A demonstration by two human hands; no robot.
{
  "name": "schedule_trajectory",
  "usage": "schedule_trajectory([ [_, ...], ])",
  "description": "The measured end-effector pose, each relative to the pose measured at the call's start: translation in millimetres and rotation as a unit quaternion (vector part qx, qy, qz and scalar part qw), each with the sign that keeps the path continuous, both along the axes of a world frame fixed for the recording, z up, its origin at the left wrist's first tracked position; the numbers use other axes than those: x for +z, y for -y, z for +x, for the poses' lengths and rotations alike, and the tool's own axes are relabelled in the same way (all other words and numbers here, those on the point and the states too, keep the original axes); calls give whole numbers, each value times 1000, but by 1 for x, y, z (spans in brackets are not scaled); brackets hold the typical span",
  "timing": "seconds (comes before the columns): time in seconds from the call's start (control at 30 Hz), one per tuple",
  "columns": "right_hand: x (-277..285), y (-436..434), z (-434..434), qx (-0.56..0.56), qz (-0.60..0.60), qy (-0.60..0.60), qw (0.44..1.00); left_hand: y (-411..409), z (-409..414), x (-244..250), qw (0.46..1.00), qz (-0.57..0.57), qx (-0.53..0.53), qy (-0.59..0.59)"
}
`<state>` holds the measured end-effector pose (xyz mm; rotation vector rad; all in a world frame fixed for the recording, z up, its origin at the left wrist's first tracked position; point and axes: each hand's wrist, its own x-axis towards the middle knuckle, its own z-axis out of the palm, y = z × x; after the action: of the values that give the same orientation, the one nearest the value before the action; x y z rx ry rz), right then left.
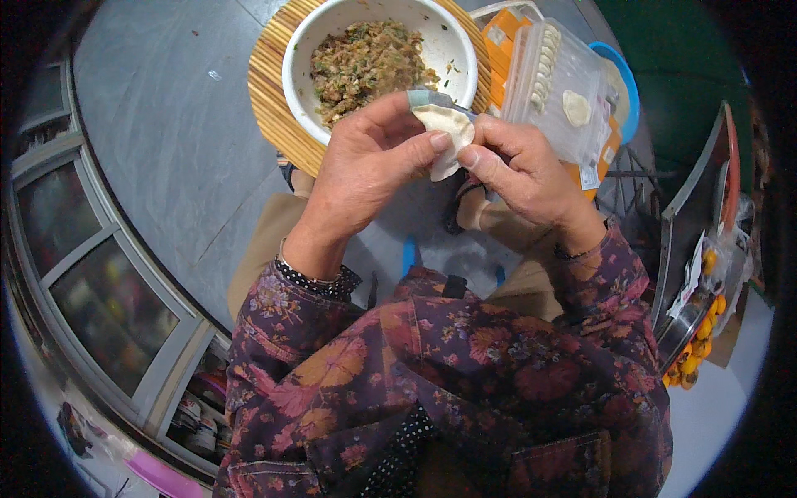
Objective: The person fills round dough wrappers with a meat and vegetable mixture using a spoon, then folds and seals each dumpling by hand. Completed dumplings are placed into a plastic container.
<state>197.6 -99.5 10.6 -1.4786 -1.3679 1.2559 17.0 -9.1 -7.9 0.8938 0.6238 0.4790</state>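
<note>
A pale dough dumpling (449, 127), folded over into a half-moon, is held in the air between both my hands. My left hand (373, 162) grips it from the left, thumb on its near face. The thumb and forefinger of my right hand (520, 168) pinch its right edge. Tape covers the tip of a left finger. Just beyond my hands, a white bowl (461, 37) holds minced filling (373, 62) with green bits. To the right, a clear plastic tray (570, 68) carries a row of finished dumplings (545, 65) and one separate dough piece (576, 108).
The bowl rests on a round slatted wooden stool top (268, 81). Orange cardboard (498, 46) lies under the tray, beside a blue-rimmed basin (630, 99). A glass-fronted cabinet (112, 299) stands at left. Yellow fruit (700, 342) sits at far right, near a dark upright panel (691, 180).
</note>
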Motion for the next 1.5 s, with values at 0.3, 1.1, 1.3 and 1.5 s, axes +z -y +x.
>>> schedule_trajectory([
  [0.3, 1, 0, 1, -17, -20, 0, 1000, 1, 0, 0, 999, -23, -26, 2],
  [1.1, 7, -1, 0, -64, -106, -59, 991, -1, 1, 3, 999, -48, 15, 3],
  [1.3, -1, 1, -5, -26, -70, -27, 997, -1, 0, -3, 999, -37, 9, 12],
  [1.5, -5, 2, -2, -13, -39, -8, 999, -1, 1, 0, 998, -58, 5, 26],
])
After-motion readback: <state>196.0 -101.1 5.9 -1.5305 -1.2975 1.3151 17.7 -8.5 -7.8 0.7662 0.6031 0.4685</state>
